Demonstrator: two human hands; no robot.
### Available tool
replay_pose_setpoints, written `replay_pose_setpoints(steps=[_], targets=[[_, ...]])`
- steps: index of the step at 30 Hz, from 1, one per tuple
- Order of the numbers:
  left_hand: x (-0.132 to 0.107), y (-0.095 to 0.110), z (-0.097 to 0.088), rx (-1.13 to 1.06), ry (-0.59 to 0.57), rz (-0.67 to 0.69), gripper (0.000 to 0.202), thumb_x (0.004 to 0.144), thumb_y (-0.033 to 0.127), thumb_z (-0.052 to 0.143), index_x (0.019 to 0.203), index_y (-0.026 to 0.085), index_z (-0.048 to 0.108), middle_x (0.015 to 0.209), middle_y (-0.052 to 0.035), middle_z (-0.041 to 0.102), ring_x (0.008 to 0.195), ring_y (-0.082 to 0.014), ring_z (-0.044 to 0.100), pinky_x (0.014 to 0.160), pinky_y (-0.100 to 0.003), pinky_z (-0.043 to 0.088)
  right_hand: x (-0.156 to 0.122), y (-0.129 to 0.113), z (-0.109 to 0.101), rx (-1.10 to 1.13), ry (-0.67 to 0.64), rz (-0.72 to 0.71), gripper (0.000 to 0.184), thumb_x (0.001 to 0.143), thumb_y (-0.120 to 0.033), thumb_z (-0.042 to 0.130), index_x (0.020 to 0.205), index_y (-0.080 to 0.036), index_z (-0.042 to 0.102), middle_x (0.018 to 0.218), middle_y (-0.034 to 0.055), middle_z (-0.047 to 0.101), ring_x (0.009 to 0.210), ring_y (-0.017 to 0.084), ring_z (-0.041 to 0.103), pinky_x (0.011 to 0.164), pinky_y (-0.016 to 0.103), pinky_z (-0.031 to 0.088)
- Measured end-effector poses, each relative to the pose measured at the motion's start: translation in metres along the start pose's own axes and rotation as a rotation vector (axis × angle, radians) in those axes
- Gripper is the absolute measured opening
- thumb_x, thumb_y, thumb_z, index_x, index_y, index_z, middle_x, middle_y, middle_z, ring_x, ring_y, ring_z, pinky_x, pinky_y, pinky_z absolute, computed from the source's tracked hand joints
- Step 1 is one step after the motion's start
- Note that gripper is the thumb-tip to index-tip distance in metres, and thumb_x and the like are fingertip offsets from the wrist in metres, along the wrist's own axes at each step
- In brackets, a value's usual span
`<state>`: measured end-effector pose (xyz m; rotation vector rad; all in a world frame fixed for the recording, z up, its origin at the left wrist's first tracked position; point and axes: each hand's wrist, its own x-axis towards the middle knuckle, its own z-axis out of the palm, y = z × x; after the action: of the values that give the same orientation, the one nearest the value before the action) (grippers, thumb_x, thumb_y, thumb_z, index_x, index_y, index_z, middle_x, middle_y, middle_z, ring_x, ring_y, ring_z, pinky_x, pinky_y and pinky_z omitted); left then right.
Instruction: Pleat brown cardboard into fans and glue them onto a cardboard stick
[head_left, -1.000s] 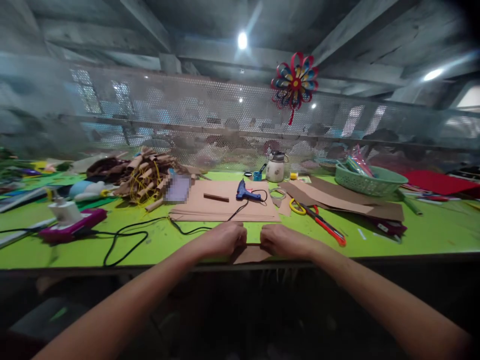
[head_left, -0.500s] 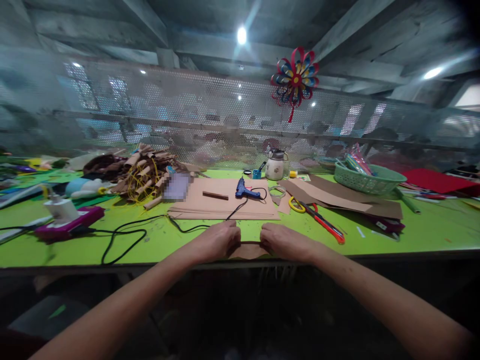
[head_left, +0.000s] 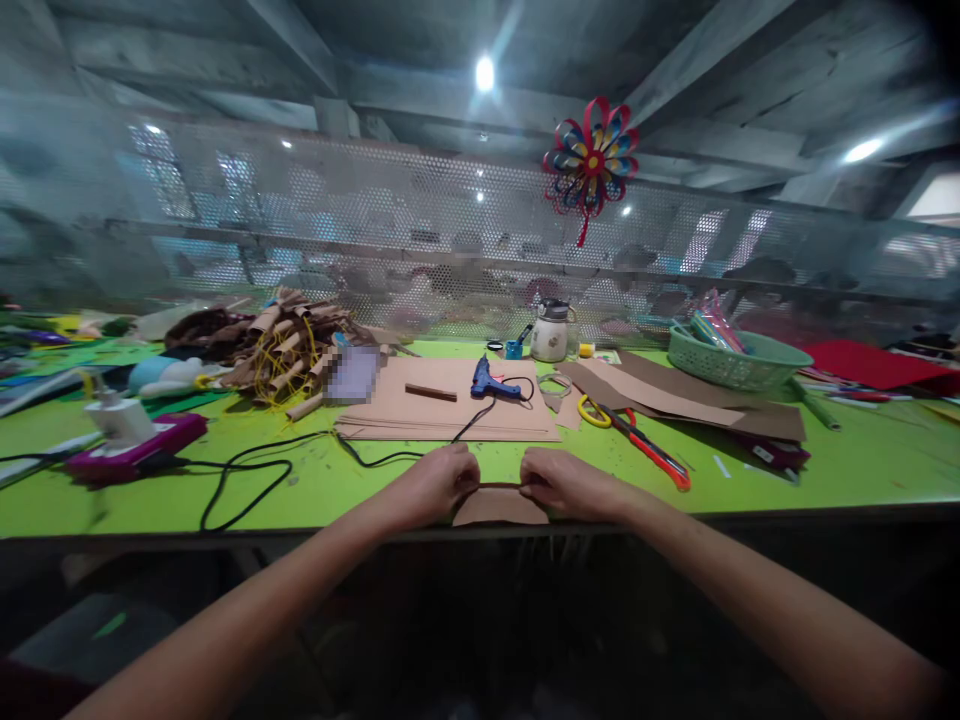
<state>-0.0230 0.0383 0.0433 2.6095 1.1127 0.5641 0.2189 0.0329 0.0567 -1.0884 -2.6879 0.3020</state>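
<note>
A small piece of brown paper (head_left: 501, 508) lies at the front edge of the green table, its far edge folded or rolled into a darker strip. My left hand (head_left: 442, 482) pinches the left end of that strip, fingers closed. At the opposite end, my right hand (head_left: 564, 482) grips it the same way. My fingertips hide both ends of the paper. Beyond my hands, a blue glue gun (head_left: 495, 380) rests on a stack of brown paper sheets (head_left: 397, 415), beside a narrow dark brown strip (head_left: 430, 392).
Scissors (head_left: 651, 452) with red-orange and yellow parts lie right of my hands. A black cord (head_left: 247, 455) runs from a purple power strip (head_left: 139, 447) at left. Rolled brown paper pieces (head_left: 289, 350) are heaped behind. A green basket (head_left: 739, 362) and a white jug (head_left: 550, 335) stand farther back.
Both hands stay in nearly the same place on the paper. The paper's near part now spreads flatter and wider toward the table edge.
</note>
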Motion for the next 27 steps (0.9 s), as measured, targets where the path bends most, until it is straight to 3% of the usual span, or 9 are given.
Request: replay_pose_setpoints(steps=[4,9,15,20,27], targets=[[-0.004,0.002,0.004,0.051,0.028,0.043,0.016,0.087,0.015,0.044,0.078,0.016,0.056,0.083,-0.0041,0.052,0.075,-0.0146,0.048,0.064,-0.024,0.035,0.000,0.001,0.002,0.013,0.005,0.005,0.004,0.086,-0.018,0.052,0.084,-0.016,0.054,0.080,0.0022,0.057,0.070,0.012,0.047,0.059,0.022,0.031],[-0.010,0.011,-0.002,0.176,-0.029,0.124,0.013,0.085,0.010,0.044,0.078,0.016,0.052,0.085,-0.0040,0.047,0.075,-0.0150,0.044,0.065,-0.025,0.035,-0.003,-0.002,0.006,-0.185,0.011,-0.080,0.005,0.087,-0.015,0.049,0.084,-0.016,0.052,0.083,0.0034,0.054,0.072,0.014,0.046,0.062,0.025,0.032],[-0.015,0.020,-0.015,0.267,-0.102,0.211,0.016,0.087,0.006,0.039,0.088,0.017,0.050,0.095,-0.0057,0.048,0.086,-0.0170,0.044,0.075,-0.027,0.038,-0.006,-0.010,0.004,-0.382,-0.009,-0.213,0.005,0.088,-0.014,0.047,0.085,-0.015,0.051,0.086,0.0070,0.053,0.081,0.019,0.045,0.068,0.029,0.036],[-0.014,0.023,-0.020,0.354,-0.151,0.366,0.014,0.088,0.007,0.042,0.092,0.016,0.053,0.097,-0.0082,0.050,0.094,-0.0203,0.045,0.084,-0.031,0.037,-0.006,-0.015,-0.002,-0.429,-0.069,-0.252,0.007,0.087,-0.009,0.048,0.088,-0.013,0.054,0.087,0.0075,0.054,0.079,0.018,0.045,0.066,0.029,0.036],[-0.018,0.029,-0.020,0.470,-0.174,0.396,0.014,0.088,0.012,0.045,0.088,0.016,0.058,0.089,-0.0090,0.053,0.088,-0.0234,0.045,0.081,-0.035,0.037,-0.018,-0.015,0.002,-0.509,-0.040,-0.288,0.014,0.090,-0.012,0.046,0.086,-0.012,0.059,0.083,0.0091,0.053,0.083,0.022,0.043,0.068,0.032,0.036]])
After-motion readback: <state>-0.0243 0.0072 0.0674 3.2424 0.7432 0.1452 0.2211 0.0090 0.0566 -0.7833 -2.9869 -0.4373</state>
